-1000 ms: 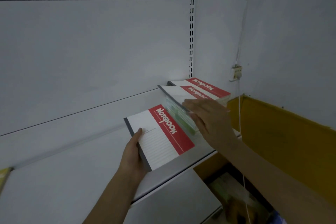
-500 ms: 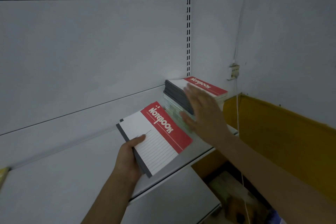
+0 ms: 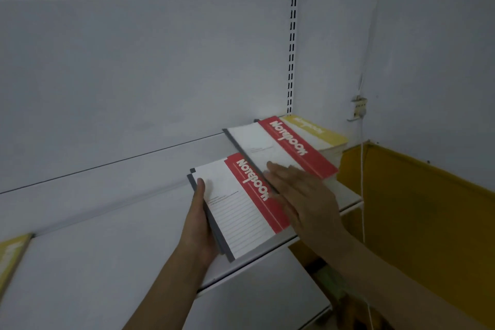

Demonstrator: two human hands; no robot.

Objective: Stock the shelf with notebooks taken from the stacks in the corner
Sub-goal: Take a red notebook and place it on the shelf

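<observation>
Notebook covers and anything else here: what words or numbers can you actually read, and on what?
"Notebook": white script on the red band of the notebooks in the left hand.
"Notebook": same script on the red-banded notebook under the right hand.
Yellow-banded notebook behind: lettering too blurred.
Yellow notebook at far left: blurred.
Small print on the covers: unreadable.

The white metal shelf (image 3: 120, 257) carries a stack of red-and-white notebooks (image 3: 284, 147) at its far right end, beside a yellow-covered notebook stack (image 3: 318, 134)
</observation>
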